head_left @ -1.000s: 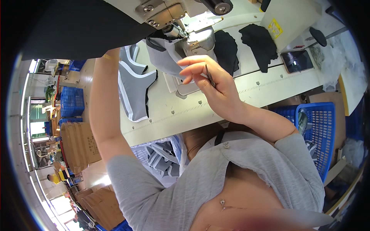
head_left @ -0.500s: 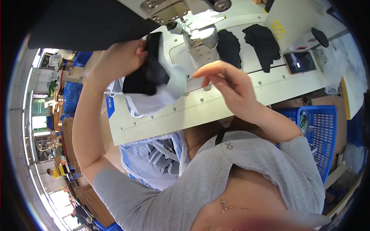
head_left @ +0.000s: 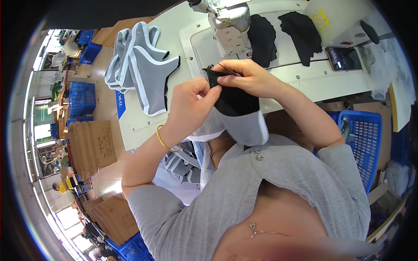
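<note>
Both hands meet in front of the sewing machine [head_left: 230, 37], over the table's near edge. Between them hangs a sewn fabric piece [head_left: 238, 101], black at the top and grey with a white edge below. My left hand [head_left: 191, 102] is closed, pinching its upper left edge with thumb and fingers. My right hand [head_left: 250, 79] is closed on its top edge, the thumb lying on the black cloth. A thin dark strip or thread pokes out by the right fingers. Left of my hands, several grey fabric pieces with white binding [head_left: 141, 71] lie piled on the tabletop.
Black cloth pieces [head_left: 262, 41] lie right of the machine, and a phone [head_left: 344, 59] sits beyond them. Below the table, a plastic-lined container holds grey pieces [head_left: 185, 163]. A blue basket [head_left: 363, 139] stands at the right, cardboard boxes [head_left: 93, 148] at the left.
My left hand has brought the black-and-grey piece from the left to the front of me. My right hand, open before, has closed on it. The grey pile at the left now shows.
</note>
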### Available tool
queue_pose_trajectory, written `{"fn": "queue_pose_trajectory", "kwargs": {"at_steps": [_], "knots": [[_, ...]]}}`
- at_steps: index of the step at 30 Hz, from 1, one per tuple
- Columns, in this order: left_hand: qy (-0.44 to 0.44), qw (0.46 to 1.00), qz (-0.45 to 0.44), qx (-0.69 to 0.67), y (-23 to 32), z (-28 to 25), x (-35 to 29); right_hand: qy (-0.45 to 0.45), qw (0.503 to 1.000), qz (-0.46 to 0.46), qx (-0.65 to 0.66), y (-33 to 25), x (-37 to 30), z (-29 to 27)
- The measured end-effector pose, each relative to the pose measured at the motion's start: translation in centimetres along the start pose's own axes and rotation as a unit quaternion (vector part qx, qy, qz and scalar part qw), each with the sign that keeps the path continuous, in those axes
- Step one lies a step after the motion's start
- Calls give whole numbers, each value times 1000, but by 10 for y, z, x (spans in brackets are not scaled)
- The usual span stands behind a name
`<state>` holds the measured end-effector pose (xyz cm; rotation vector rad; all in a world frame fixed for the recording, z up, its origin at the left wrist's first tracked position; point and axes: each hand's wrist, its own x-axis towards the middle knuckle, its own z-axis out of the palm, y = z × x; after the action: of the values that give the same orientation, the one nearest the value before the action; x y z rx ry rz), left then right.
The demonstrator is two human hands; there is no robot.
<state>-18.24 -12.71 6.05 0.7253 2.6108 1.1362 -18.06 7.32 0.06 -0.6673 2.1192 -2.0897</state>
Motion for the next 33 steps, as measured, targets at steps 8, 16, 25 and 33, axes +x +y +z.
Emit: {"fn": "queue_pose_trajectory", "kwargs": {"at_steps": [8, 16, 25, 33], "knots": [[-31, 955, 293, 18, -11, -12, 38, -22, 997, 5, -77, -41, -15, -33], [-149, 975, -20, -164, -10, -8, 31, 324, 881, -159, -306, -46, -15, -17], [99, 972, 76, -200, -8, 17, 16, 137, 983, 119, -17, -30, -35, 3], [-61, 958, -54, -274, -20, -5, 24, 170, 978, -18, -115, -20, -41, 4]]}}
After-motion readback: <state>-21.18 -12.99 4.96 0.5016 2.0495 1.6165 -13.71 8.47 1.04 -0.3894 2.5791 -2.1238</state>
